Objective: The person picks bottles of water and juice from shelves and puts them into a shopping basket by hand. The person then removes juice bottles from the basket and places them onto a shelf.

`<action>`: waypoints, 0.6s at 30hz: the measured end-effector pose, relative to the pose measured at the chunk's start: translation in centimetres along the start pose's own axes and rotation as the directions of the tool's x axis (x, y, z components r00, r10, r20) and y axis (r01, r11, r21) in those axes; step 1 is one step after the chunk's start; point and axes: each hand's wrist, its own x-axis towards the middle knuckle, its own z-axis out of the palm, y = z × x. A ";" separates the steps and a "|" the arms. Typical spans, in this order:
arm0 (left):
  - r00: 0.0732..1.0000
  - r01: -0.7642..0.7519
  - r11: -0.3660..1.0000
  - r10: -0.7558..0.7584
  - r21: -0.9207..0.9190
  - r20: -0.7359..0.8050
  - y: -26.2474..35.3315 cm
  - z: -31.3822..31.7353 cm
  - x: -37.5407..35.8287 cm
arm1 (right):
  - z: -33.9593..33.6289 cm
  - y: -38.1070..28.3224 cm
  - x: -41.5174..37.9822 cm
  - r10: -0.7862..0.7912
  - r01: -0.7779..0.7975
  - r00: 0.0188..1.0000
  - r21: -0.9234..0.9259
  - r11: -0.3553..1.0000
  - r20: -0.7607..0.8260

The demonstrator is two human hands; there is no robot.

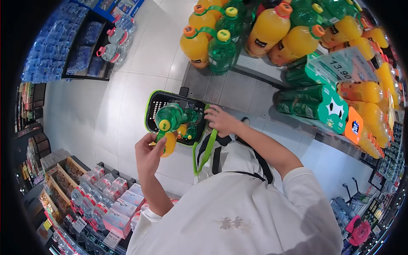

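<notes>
My left hand [151, 148] is closed on the green carry strap [160, 135] joining a green bottle [170, 117] and an orange bottle [169, 144]. The green bottle, with a yellow cap, is over the black basket [149, 111] with a bright green rim; the orange one hangs at its near edge, partly behind my fingers. Smaller green bottles [191, 131] lie in the basket. My right hand [219, 120] is at the basket's right side, its fingers curled at the green handle [209, 148]. Whether it grips the handle is hard to tell.
Large orange [194, 46] and green bottles [222, 53] stand on a grey display platform [250, 91] ahead. A price sign [342, 66] is at the right. Water bottles [114, 53] stand at the upper left, and shelves of packed bottles [91, 199] at the lower left.
</notes>
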 end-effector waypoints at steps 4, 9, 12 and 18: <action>0.988 -0.157 0.988 0.157 0.008 0.000 5.3 2.2 -3.0 | -1.2 -3.5 -3.5 0.085 -0.085 0.996 0.049 0.995 -0.004; 0.974 -0.202 0.975 0.210 -0.097 0.085 8.6 8.4 -3.9 | -2.4 -4.5 -7.7 0.252 -0.200 0.946 0.244 0.949 -0.204; 0.971 -0.157 0.966 0.189 -0.205 0.146 10.0 13.4 -3.0 | -3.5 -4.3 -10.2 0.431 -0.309 0.853 0.381 0.872 -0.295; 0.919 -0.066 0.955 0.170 -0.289 0.355 10.7 23.0 -0.9 | -5.2 -3.0 -16.1 0.761 -0.650 0.578 0.397 0.648 -0.295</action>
